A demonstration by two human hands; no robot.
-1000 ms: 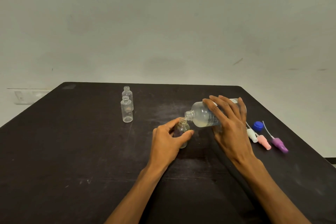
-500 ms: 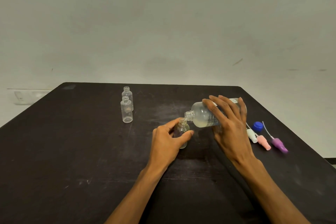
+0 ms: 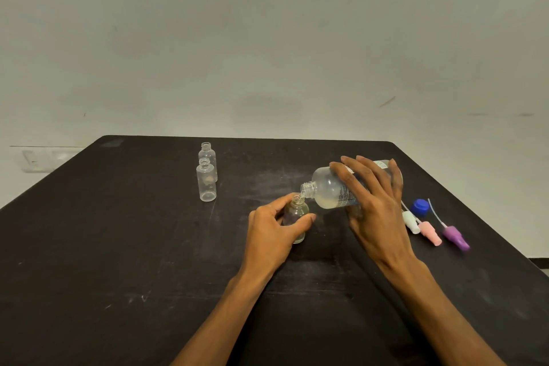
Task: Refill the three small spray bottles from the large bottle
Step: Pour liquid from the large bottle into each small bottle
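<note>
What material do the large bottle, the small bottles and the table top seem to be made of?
Large bottle: probably frosted translucent plastic; the liquid shows cloudily through its wall.
Small bottles: likely clear glossy plastic, though glass cannot be excluded; the table shows through them and the necks are threaded.
Table top: dark matte board, perhaps laminate or painted wood; scuffed with pale scratches.

Two bare forearms come into view from the table's near edge. No sleeve shows on either. The left hand (image 3: 271,229) and right hand (image 3: 375,211) wear no glove, ring, watch or band. Both are slim, with long fingers and short, unpainted nails.
</note>
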